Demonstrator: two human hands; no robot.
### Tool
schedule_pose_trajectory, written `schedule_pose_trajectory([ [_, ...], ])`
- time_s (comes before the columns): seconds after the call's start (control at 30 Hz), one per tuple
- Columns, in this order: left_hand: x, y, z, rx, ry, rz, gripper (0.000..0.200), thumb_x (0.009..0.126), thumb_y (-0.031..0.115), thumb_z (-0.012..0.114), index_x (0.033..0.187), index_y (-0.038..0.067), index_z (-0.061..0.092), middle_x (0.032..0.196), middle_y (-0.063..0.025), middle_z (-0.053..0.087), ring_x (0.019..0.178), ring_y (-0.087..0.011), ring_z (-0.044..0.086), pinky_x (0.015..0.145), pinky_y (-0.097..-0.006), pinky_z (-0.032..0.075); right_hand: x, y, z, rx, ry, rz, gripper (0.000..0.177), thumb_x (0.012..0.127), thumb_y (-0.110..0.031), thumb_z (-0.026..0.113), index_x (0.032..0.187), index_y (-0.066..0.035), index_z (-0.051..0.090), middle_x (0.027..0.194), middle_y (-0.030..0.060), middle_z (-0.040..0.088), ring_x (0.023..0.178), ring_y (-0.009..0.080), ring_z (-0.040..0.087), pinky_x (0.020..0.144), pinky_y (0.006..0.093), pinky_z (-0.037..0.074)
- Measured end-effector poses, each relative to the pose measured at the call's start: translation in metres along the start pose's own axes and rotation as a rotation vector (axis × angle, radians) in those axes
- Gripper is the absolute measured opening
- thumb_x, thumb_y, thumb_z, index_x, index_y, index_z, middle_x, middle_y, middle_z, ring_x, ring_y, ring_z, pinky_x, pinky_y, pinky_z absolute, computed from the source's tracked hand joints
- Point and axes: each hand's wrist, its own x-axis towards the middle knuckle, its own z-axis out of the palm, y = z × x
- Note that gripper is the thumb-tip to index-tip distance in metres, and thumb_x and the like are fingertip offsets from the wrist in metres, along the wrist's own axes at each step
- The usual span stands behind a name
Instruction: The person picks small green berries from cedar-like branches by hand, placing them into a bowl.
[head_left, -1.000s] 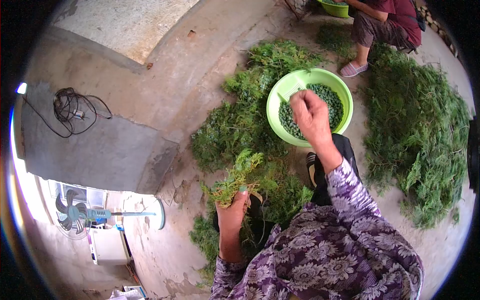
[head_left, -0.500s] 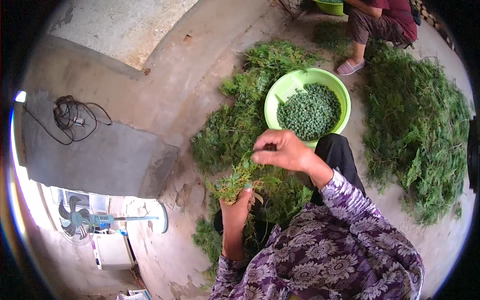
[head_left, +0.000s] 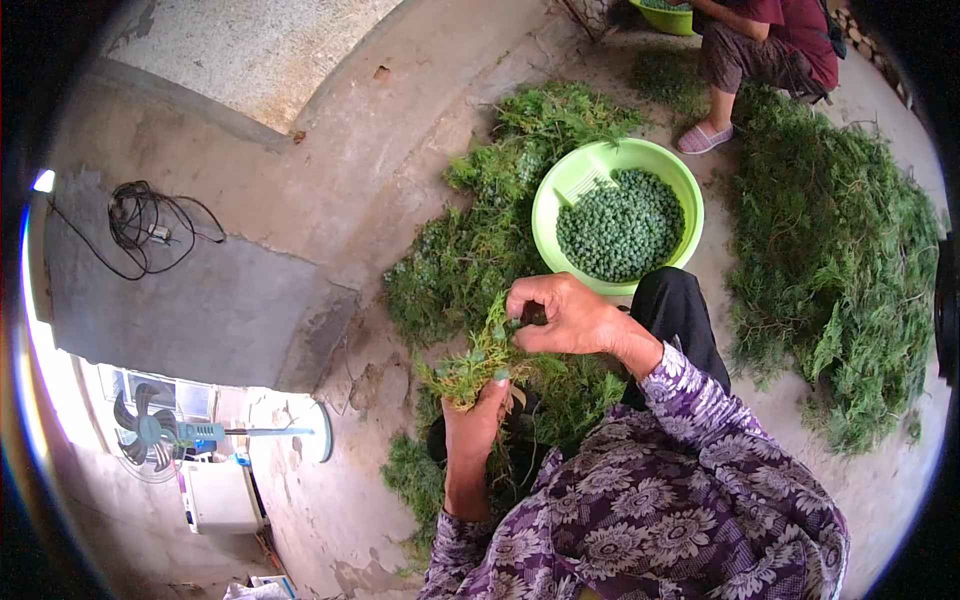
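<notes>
And the Right hand (head_left: 570, 318) is back from the green basin (head_left: 546, 215) — fingers curled at the conifer sprig (head_left: 468, 368), whether pinching anything, can't tell! Just below, the left hand (head_left: 473, 430) wraps it snugly — both grips together, basin beyond.

Soft, even light; white glare, bluish fringe at left edge; fisheye curvature; black corners.

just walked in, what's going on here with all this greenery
A person in a purple floral top grips a leafy green sprig in the left hand; the right hand is at its upper end, fingers curled. Just beyond, a round light-green basin holds many small round green berries. Leafy green branches lie heaped on either side of it.
</notes>
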Motion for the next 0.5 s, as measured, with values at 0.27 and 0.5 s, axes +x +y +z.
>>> schedule_pose_trajectory([
  [0.27, -0.004, 0.012, 0.013, -0.050, 0.098, -0.030, 0.009, 0.079, 0.006, 0.062, 0.087, 0.003, 0.057, 0.065, 0.0012, 0.054, 0.051, -0.0051, 0.046, 0.043, -0.0202, 0.034, 0.004, 0.039, 0.019, -0.337, 0.543, 0.017, 0.014, 0.068, -0.009, 0.057, 0.074, 0.002, 0.051, 0.063, 0.0119, 0.052, 0.055, 0.0126, 0.052, 0.048, 0.0279, 0.041],
  [0.5, 0.000, -0.003, 0.001, 0.007, 0.140, -0.014, 0.018, 0.077, 0.008, 0.062, 0.093, 0.005, 0.055, 0.072, -0.0008, 0.056, 0.054, -0.0077, 0.049, 0.045, -0.0211, 0.037, -0.003, 0.001, -0.031, 0.726, 0.649, 0.361, 0.005, 0.076, -0.004, 0.053, 0.080, -0.005, 0.055, 0.068, -0.0001, 0.054, 0.058, 0.0114, 0.052, 0.048, 0.0244, 0.042],
])
